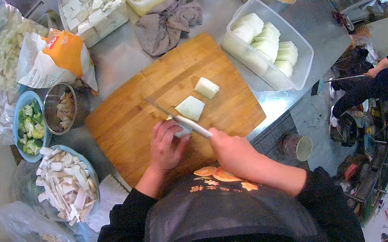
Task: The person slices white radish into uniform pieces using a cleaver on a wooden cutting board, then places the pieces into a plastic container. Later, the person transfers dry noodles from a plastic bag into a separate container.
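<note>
A kitchen knife (160, 106) is held in my right hand (233, 149), its blade running up and to the left over the wooden cutting board (127, 97). My left hand (168, 145) is on the near part of the board, its fingers around a pale vegetable piece (181, 130) beside the blade. The fingers hide part of that piece. Just beyond the knife lie a flat, pale green-white piece (191, 108) and a smaller sliced block (206, 87). A clear plastic container (307, 62) with more sliced pale green vegetable (266, 41) stands to the right of the board.
A crumpled grey-brown cloth (168, 24) lies behind the board. Tofu cubes fill a tub (96, 31) at the back left. Bowls of broccoli (31, 128), brownish pieces (66, 110) and white strips (67, 184) stand left. A person (377, 77) holding a long stick is at the far right.
</note>
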Demonstrator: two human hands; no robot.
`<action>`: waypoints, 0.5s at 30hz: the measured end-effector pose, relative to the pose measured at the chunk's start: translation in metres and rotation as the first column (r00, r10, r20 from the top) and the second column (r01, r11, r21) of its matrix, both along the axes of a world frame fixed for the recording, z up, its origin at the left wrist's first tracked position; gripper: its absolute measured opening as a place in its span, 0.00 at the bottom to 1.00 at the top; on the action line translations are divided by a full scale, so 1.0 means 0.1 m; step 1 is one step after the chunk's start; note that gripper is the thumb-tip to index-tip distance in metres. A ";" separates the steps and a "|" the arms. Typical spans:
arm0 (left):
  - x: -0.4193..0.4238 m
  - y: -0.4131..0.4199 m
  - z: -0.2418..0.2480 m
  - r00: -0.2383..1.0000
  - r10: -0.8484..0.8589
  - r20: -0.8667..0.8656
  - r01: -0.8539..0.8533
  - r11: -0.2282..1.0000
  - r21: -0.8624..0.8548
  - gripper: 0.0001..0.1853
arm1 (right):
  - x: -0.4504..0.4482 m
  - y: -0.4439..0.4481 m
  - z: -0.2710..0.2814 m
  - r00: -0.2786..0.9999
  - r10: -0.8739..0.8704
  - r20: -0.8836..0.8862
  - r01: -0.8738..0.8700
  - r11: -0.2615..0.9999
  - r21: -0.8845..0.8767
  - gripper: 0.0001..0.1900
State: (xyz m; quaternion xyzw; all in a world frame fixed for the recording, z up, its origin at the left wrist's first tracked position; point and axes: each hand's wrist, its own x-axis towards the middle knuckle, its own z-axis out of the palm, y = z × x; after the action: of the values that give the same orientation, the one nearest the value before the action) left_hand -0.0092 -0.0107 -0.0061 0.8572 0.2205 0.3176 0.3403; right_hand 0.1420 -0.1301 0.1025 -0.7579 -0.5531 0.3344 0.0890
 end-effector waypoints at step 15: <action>-0.01 -0.04 -0.16 0.994 0.047 0.096 -0.052 0.997 0.052 0.16 | 0.07 0.08 -0.02 1.000 -0.011 -0.027 0.013 0.998 0.059 0.06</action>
State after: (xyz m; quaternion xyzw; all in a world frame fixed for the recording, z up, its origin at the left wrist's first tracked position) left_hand -0.0105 -0.0150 -0.0219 0.8443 0.2166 0.3721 0.3192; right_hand 0.1490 -0.1224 0.1010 -0.7536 -0.5571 0.3274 0.1210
